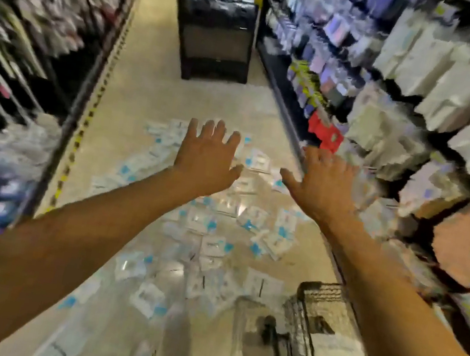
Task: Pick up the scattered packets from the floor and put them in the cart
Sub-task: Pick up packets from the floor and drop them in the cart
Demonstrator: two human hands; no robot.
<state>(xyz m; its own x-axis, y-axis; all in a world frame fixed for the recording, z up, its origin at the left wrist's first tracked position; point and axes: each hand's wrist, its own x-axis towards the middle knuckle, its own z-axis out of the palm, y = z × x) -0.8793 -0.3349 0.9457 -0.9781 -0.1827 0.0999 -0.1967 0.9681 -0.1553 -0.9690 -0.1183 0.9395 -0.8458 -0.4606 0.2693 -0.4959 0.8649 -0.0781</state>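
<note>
Several clear packets (209, 229) with white and blue labels lie scattered over the aisle floor in front of me. Both my arms stretch forward above them. My left hand (207, 159) hovers palm down with fingers spread and holds nothing. My right hand (322, 183) is likewise spread and empty, a little to the right. A wire cart (308, 325) stands at the lower right, with a packet lying in it. The picture is blurred by motion.
Shelves full of hanging goods line the left side (30, 47), and shelves of bagged goods line the right side (429, 102). A black bin or trolley (217, 36) with items on top stands farther down the aisle. Bare floor lies between it and the packets.
</note>
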